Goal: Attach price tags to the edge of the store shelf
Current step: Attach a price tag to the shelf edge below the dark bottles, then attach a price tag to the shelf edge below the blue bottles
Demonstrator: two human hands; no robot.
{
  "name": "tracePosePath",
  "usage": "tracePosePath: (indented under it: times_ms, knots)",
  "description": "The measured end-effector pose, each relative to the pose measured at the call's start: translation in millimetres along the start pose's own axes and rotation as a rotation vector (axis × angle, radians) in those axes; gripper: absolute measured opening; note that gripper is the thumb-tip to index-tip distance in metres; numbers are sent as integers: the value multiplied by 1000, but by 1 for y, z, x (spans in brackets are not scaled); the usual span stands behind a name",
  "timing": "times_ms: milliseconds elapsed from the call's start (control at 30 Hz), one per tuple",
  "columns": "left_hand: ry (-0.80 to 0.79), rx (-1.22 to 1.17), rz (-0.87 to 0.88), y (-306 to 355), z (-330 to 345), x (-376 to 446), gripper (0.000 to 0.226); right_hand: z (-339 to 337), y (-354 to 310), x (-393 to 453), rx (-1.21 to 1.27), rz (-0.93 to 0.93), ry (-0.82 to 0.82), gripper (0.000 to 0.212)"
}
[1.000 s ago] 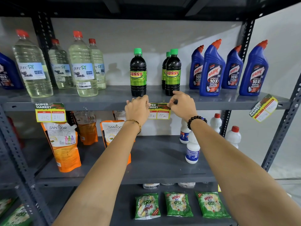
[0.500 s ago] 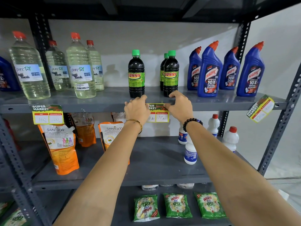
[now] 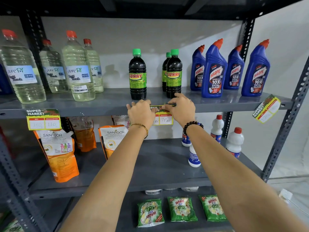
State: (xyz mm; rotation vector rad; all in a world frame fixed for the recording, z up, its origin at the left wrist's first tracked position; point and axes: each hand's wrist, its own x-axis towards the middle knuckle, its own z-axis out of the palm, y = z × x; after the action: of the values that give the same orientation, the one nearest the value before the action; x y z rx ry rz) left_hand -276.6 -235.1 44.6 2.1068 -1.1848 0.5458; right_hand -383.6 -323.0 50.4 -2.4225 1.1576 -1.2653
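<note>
A yellow and green price tag (image 3: 164, 118) hangs at the front edge of the grey upper shelf (image 3: 103, 111), below the dark Sunny bottles (image 3: 138, 74). My left hand (image 3: 141, 113) presses on the tag's left end, fingers curled over the shelf edge. My right hand (image 3: 181, 108) pinches and presses the tag's top right part against the edge. Most of the tag's top is hidden by my fingers. A second tag (image 3: 43, 119) sits straight on the edge at the left. A third tag (image 3: 266, 108) hangs tilted at the right end.
Clear bleach bottles (image 3: 78, 67) stand at the upper left, blue Harpic bottles (image 3: 215, 69) at the upper right. Orange Santoor pouches (image 3: 58, 154) and white bottles (image 3: 234, 143) fill the middle shelf. Green Wheel packets (image 3: 181, 209) lie on the lowest shelf. Dark perforated uprights (image 3: 287, 121) frame the rack.
Both hands have closed in over the middle tag, covering more of its top. The right thumb and finger now pinch its upper edge. The view has shifted slightly.
</note>
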Motion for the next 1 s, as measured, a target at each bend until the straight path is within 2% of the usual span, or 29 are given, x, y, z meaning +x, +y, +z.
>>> tracePosePath:
  times_ms: [100,267,367,700,833,1000]
  knots:
    - [-4,11,9,0,1,0,32,2,1,0,0,-8,4,29]
    - [-20,35,35,-2,10,-2,37,-8,19,-9,-41,-86,-142,44]
    - [-28,41,107,16,22,-12,46,-30,45,-21,-92,-118,-92,48]
    - [-151,-193,415,206,89,-42,49,-148,203,-23,-224,34,134,39]
    - [-146,-213,405,271,123,-50,44,-188,266,-8,-300,19,135,38]
    - [-116,-206,257,313,151,-49,38,-211,311,17,-356,-65,31,45]
